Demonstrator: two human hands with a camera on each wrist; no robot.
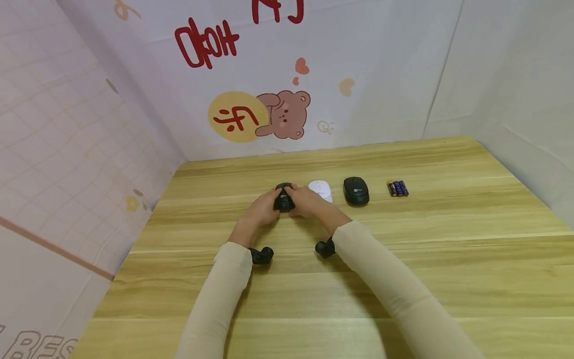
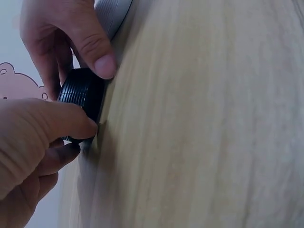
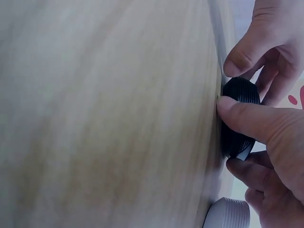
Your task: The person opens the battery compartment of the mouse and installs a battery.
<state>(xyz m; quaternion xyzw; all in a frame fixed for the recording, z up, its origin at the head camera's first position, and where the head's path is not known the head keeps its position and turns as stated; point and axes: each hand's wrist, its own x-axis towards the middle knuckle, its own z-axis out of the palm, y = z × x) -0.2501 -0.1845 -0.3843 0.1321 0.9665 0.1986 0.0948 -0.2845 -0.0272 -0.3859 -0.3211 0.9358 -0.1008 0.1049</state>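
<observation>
A black computer mouse (image 1: 284, 201) sits on the wooden table between both hands. My left hand (image 1: 263, 208) grips its left side, the thumb near the rear edge and the fingers toward the front. From the other side my right hand (image 1: 307, 200) holds it the same way. In the left wrist view the ribbed side of the black mouse (image 2: 78, 90) shows between thumb and fingers of both hands. The right wrist view has the black mouse (image 3: 240, 92) low against the tabletop. Just right of my right hand lies a white mouse (image 1: 320, 188), partly covered by that hand.
A second black mouse (image 1: 356, 190) lies right of the white one. Farther right are several small batteries (image 1: 397, 188) side by side. Behind the wooden table (image 1: 448, 259) hangs a printed white cloth (image 1: 381, 65). Black wrist mounts (image 1: 261, 256) stick out beneath the sleeves.
</observation>
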